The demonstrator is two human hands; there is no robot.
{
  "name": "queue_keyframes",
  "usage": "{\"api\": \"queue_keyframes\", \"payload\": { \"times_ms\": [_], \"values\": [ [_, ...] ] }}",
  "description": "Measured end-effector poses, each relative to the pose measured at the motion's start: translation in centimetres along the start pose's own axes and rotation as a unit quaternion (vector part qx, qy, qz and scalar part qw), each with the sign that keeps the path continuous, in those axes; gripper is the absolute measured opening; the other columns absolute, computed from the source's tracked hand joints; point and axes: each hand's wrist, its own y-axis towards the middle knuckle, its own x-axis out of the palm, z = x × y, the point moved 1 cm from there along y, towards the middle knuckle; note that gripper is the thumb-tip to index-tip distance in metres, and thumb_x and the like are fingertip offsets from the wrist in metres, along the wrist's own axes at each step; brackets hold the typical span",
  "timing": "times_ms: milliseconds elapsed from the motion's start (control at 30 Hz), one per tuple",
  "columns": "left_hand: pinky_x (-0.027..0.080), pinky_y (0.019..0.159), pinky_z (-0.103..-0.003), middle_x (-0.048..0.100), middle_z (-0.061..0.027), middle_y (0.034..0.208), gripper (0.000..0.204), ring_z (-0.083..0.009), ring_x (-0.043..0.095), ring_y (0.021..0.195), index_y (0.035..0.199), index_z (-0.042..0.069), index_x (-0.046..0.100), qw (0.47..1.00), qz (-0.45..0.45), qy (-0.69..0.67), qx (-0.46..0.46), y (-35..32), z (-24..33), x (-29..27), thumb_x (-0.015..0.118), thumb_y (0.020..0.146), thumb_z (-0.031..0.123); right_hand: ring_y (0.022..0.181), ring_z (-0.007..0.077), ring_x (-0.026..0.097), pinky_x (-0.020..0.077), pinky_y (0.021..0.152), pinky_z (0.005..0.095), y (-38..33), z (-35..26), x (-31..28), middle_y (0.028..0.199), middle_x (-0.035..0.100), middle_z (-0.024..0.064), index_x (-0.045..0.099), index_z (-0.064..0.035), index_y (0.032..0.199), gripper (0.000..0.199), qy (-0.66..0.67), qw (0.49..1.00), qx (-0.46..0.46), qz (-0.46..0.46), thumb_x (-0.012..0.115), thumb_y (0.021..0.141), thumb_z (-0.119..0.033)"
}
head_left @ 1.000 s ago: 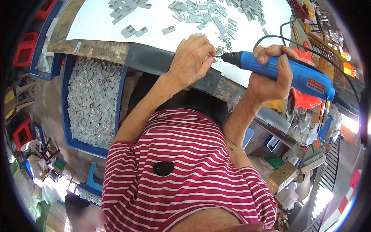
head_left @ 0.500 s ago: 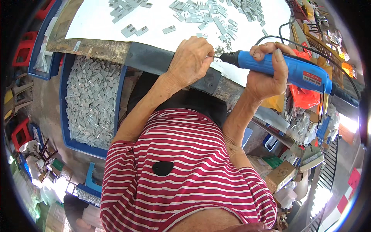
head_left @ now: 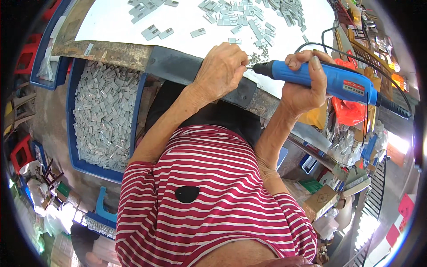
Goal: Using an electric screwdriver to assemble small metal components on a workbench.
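Note:
My right hand [head_left: 307, 80] is wrapped round a blue electric screwdriver [head_left: 331, 82] with a black nose and a cable at its rear. The tool lies nearly level, its tip pointing left at the fingers of my left hand [head_left: 221, 69]. That hand is closed in a pinch at the table's near edge; what it holds is hidden behind the fingers. Just beyond the tip, tiny screws [head_left: 258, 58] are strewn on the white sheet [head_left: 182, 42]. Farther back lie many small grey rectangular pieces [head_left: 235, 18], some in loose heaps, with one single piece [head_left: 198, 32] apart.
Left of my lap, a blue crate [head_left: 71, 133] is filled with similar grey pieces. A dark pad [head_left: 173, 66] covers the table's near edge. The black cable [head_left: 378, 66] loops over the right side. Red stools [head_left: 21, 153] stand far left; cardboard boxes [head_left: 321, 200] are at the right.
The screwdriver and my right hand have shifted very slightly left. My left hand keeps its pinch at nearly the same spot, and the view has tilted a little.

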Motion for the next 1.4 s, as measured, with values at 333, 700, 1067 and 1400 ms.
{"api": "queue_keyframes", "payload": {
  "times_ms": [333,700,1067,1400],
  "values": [
    [0.042,0.07,-0.036,0.059,-0.0095,0.079,0.009,-0.0251,0.053,0.075,0.078,0.001,0.058,1.0,-0.004,0.0,-0.006,-0.04,0.08,0.01,0.062,0.071,0.005,0.05,0.0208,0.054,0.0475,0.052,0.0324,-0.18,0.5,0.18,0.063,0.057,0.0172,0.05,0.0069,0.09,0.026,-0.029,1.0,0.001,0.009,0.06,0.068,-0.003],
    [0.041,0.071,-0.036,0.055,-0.009,0.076,0.008,-0.0254,0.052,0.075,0.076,0.003,0.059,1.0,0.0,-0.001,-0.004,0.01,0.11,0.17,0.063,0.069,0.003,0.05,0.02,0.054,0.0471,0.052,0.032,-0.16,0.58,0.11,0.063,0.058,0.017,0.05,0.0076,0.091,0.026,-0.029,0.999,0.014,0.02,0.06,0.068,-0.002],
    [0.043,0.07,-0.035,0.059,-0.0096,0.079,0.009,-0.0248,0.054,0.075,0.079,0.001,0.058,1.0,-0.012,0.011,-0.004,-0.08,0.08,0.0,0.062,0.072,0.006,0.051,0.0208,0.055,0.0473,0.053,0.0334,-0.11,0.59,-0.22,0.066,0.058,0.0177,0.051,0.0086,0.09,0.027,-0.019,0.998,0.038,0.038,0.061,0.067,-0.001],
    [0.042,0.07,-0.035,0.059,-0.0092,0.079,0.008,-0.0246,0.054,0.074,0.079,0.001,0.058,1.0,-0.011,0.005,-0.003,-0.18,0.11,-0.02,0.061,0.072,0.005,0.052,0.0213,0.054,0.0469,0.052,0.0346,-0.42,0.74,-0.73,0.068,0.058,0.0196,0.052,0.0075,0.09,0.025,0.01,0.996,0.045,0.075,0.062,0.069,-0.001]
  ]
}}
